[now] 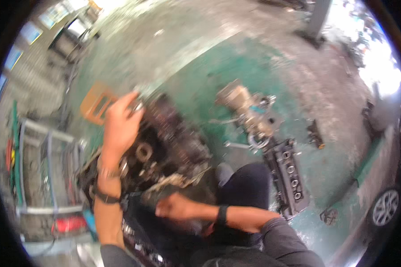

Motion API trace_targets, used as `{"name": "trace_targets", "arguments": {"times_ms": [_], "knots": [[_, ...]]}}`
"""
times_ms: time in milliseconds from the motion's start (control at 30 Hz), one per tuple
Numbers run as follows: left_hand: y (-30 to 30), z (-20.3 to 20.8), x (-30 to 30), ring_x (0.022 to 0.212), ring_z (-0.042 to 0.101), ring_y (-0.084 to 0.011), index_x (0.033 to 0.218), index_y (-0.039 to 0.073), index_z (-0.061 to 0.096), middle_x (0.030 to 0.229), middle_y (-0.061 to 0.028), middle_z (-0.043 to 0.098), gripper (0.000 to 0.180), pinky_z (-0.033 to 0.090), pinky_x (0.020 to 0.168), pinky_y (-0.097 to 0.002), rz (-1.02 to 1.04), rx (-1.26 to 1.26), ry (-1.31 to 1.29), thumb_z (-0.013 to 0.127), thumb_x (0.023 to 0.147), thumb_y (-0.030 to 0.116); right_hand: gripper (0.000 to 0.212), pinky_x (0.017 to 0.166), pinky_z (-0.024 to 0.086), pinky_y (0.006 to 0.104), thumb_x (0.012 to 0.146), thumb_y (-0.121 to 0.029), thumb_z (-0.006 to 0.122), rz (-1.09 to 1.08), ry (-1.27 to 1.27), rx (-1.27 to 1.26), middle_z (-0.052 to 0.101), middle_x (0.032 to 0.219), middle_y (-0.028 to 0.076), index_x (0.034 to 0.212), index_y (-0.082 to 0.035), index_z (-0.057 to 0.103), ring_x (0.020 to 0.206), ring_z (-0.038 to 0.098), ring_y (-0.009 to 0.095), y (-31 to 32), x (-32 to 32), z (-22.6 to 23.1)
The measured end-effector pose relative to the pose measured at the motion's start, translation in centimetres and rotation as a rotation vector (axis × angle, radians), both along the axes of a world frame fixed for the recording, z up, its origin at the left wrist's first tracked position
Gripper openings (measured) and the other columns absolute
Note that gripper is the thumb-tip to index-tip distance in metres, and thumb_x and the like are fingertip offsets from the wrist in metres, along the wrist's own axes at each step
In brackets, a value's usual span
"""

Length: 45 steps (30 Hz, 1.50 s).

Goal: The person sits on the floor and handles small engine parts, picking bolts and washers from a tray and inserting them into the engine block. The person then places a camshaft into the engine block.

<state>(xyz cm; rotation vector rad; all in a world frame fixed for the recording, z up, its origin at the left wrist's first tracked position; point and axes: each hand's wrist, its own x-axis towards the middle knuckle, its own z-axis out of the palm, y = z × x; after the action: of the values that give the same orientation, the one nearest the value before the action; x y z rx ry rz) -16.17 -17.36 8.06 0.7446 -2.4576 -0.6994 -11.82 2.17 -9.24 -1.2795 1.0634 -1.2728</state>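
A dark, greasy engine (178,138) stands on the floor in front of me, with a round opening on its near left side. Over its far left edge my left hand (120,127) is raised, fingers closed around a small shiny metal piece (138,107) whose kind is blurred. My right hand (178,207) is lower, just on the near side of the engine, over dark material. Its fingers are curled, and whatever they may hold is hidden.
An orange plastic stool (93,107) stands beyond the engine. On the green floor to the right lie tan metal castings (238,95), a wrench (237,145) and a black valve cover (292,182) with round holes. A metal frame rack (49,209) is at left, a car wheel (386,207) at far right.
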Motion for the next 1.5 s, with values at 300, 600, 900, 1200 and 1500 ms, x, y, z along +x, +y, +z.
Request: {"name": "trace_targets", "arguments": {"times_ms": [300, 600, 900, 1200, 1500], "knots": [[0.6, -0.2, -0.4, 0.064, 0.062, -0.0259, 0.082, -0.002, 0.064, 0.071, -0.0191, 0.063, 0.021, 0.047, 0.06, -0.0332, 0.03, -0.246, 0.069, 0.068, 0.075, 0.018, 0.056, 0.073, 0.05, 0.0371, 0.094, -0.052, 0.032, 0.124, -1.24, 0.706, 0.059, 0.1, 0.015, 0.111, -0.001, 0.049, 0.083, 0.058, 0.024, -0.4, -0.3, -1.4], [1.8, 1.2, -0.2, 0.062, 0.061, -0.0288, 0.082, -0.002, 0.064, 0.068, -0.02, 0.061, 0.017, 0.046, 0.057, -0.0342, 0.064, -0.202, -0.003, 0.064, 0.075, 0.013, 0.074, 0.095, 0.04, 0.0502, 0.09, -0.061, 0.027, 0.282, -1.383, 0.603, 0.047, 0.124, 0.028, 0.124, 0.003, 0.036, 0.112, 0.049, 0.039, -0.7, -0.6, -0.2], [1.4, 0.7, 0.0, 0.066, 0.062, -0.0228, 0.086, -0.006, 0.062, 0.071, -0.0199, 0.061, 0.018, 0.047, 0.061, -0.0332, -0.06, -0.094, 0.107, 0.062, 0.077, 0.011, 0.074, 0.098, 0.037, 0.0522, 0.088, -0.063, 0.028, 0.302, -1.398, 0.585, 0.047, 0.123, 0.029, 0.122, 0.002, 0.038, 0.115, 0.047, 0.041, -0.7, -0.6, 0.0], [1.0, 0.5, -0.6, 0.062, 0.057, -0.0196, 0.086, -0.007, 0.061, 0.07, -0.0174, 0.061, 0.016, 0.044, 0.059, -0.0307, -0.087, -0.12, 0.122, 0.061, 0.078, 0.007, 0.074, 0.098, 0.037, 0.0523, 0.088, -0.064, 0.027, 0.324, -1.428, 0.551, 0.047, 0.124, 0.029, 0.123, 0.001, 0.039, 0.115, 0.047, 0.041, -0.8, -0.7, -0.2], [1.3, 0.9, -0.3, 0.063, 0.056, -0.0164, 0.082, -0.007, 0.06, 0.071, -0.017, 0.061, 0.013, 0.045, 0.059, -0.0289, -0.06, -0.07, 0.146, 0.061, 0.075, 0.004, 0.076, 0.096, 0.039, 0.0495, 0.087, -0.064, 0.029, 0.349, -1.394, 0.512, 0.046, 0.124, 0.029, 0.127, 0.001, 0.034, 0.114, 0.048, 0.039, -0.7, -0.6, -0.5]]}}
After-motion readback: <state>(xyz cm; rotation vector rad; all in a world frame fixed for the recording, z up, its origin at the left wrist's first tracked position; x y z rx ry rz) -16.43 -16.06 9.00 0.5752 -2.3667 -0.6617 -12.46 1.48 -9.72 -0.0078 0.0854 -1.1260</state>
